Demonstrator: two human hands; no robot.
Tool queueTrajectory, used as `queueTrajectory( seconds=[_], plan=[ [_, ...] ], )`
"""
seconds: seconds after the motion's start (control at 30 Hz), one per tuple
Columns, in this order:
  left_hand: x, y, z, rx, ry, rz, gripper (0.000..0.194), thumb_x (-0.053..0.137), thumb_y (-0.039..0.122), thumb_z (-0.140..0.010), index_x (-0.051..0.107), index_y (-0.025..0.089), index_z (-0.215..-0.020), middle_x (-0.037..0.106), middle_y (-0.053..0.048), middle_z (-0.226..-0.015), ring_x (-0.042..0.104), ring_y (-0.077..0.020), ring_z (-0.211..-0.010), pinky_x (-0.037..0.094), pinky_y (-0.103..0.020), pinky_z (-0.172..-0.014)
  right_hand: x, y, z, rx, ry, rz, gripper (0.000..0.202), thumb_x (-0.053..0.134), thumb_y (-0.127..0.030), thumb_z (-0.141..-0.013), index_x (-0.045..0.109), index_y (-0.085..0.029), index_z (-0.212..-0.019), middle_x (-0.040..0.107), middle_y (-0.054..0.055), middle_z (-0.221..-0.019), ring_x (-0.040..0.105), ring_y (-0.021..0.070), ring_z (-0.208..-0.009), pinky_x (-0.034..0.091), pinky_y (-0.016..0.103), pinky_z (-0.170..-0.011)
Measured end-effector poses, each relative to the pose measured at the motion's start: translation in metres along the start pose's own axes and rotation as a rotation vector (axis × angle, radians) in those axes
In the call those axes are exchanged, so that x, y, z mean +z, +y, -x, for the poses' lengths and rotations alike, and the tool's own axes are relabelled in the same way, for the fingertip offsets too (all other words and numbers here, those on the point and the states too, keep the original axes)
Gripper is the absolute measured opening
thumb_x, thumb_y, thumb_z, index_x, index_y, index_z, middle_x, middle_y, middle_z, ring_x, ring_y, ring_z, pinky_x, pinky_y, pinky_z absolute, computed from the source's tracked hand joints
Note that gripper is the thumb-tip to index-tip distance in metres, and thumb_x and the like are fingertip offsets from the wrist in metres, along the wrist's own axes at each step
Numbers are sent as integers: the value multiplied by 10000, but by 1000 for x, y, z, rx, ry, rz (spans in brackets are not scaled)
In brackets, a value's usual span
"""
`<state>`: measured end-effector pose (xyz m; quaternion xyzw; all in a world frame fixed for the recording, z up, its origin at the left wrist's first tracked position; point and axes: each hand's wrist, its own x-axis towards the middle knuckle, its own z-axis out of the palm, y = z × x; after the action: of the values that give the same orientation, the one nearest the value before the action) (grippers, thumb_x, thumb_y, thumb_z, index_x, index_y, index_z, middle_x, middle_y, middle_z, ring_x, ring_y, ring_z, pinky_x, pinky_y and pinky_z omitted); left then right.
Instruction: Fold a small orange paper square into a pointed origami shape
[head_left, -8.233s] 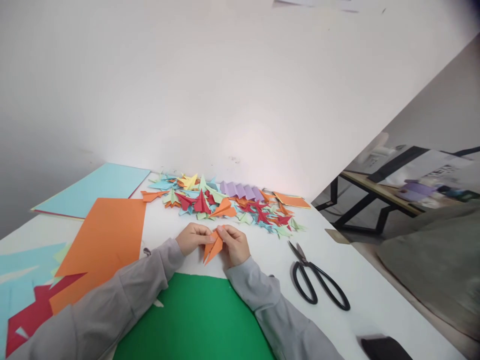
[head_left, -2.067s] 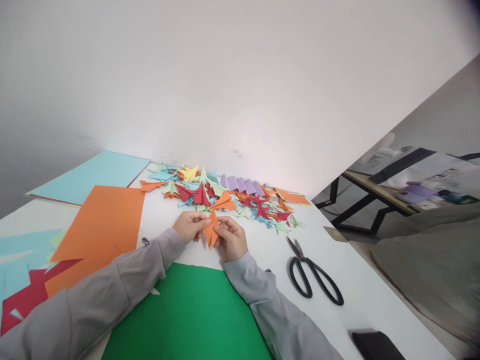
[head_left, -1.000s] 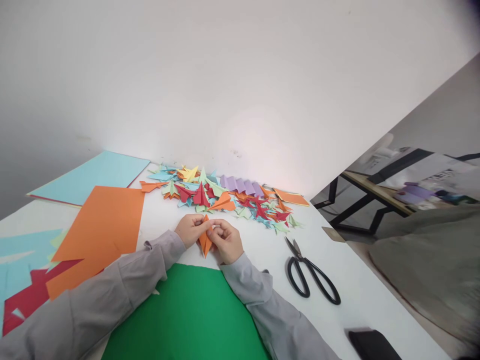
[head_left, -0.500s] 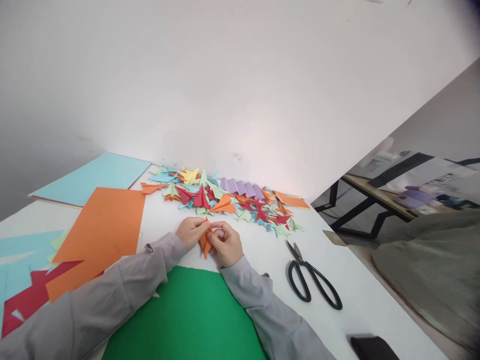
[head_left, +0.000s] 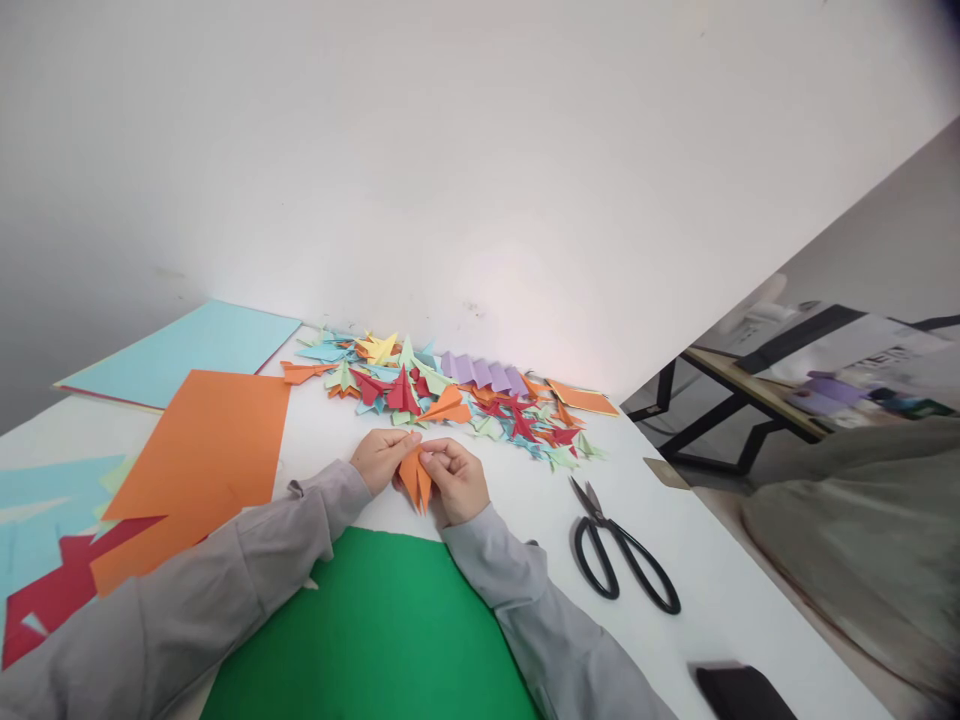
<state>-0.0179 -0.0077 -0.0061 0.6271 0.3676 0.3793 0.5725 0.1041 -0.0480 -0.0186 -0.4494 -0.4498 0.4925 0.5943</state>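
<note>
Between my two hands is a small folded orange paper [head_left: 415, 480], its pointed ends hanging down toward me. My left hand [head_left: 382, 458] pinches its upper left part between thumb and fingers. On the other side, my right hand [head_left: 456, 480] grips the upper right edge, with thumb and index finger closed on it. Fingers cover part of the folds. Just beyond the hands lies a heap of small folded paper planes [head_left: 405, 392] in red, orange, green, blue and yellow. Below my wrists a green sheet [head_left: 367, 620] rests on the white table.
Black-handled scissors [head_left: 611, 545] lie to the right, a dark object [head_left: 742, 692] nearer me. Orange paper [head_left: 202, 440], light blue sheets [head_left: 187, 350] and red scraps [head_left: 67, 580] spread over the left. A pleated purple paper [head_left: 484, 373] sits by the wall.
The orange folded paper has turned and opened somewhat, now showing wider faces and separate points at its lower end. Both hands keep hold of it, in nearly the same place.
</note>
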Motion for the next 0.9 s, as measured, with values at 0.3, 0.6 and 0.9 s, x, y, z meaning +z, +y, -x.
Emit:
queueTrajectory(
  seconds=[0.3, 0.6, 0.9],
  plan=[
    [-1, 4, 2, 27, 23, 91, 380, 561, 472, -692, 518, 137, -517, 479, 26, -347, 420, -76, -280, 318, -181, -294, -3, 4, -2, 10, -26, -66, 285, 682, -361, -632, 558, -164, -797, 496, -89, -382, 405, 68, -293, 289, 180, -325],
    [-3, -3, -3, -49, 61, 260, 318, 711, 392, -557, 606, 111, -661, 601, -15, -441, 511, -110, -321, 423, -208, -329, -5, 3, -5, 14, -23, -113, 300, 693, -323, -621, 541, -173, -832, 491, -97, -391, 420, 75, -302, 296, 186, -335],
    [-3, 2, -3, -79, 82, 335, 327, 798, 226, -399, 628, 91, -643, 637, -23, -529, 569, -125, -408, 476, -223, -389, -4, 1, -4, 27, -19, -88, 304, 686, -287, -602, 529, -177, -838, 497, -95, -408, 417, 75, -308, 312, 187, -328]
  ],
)
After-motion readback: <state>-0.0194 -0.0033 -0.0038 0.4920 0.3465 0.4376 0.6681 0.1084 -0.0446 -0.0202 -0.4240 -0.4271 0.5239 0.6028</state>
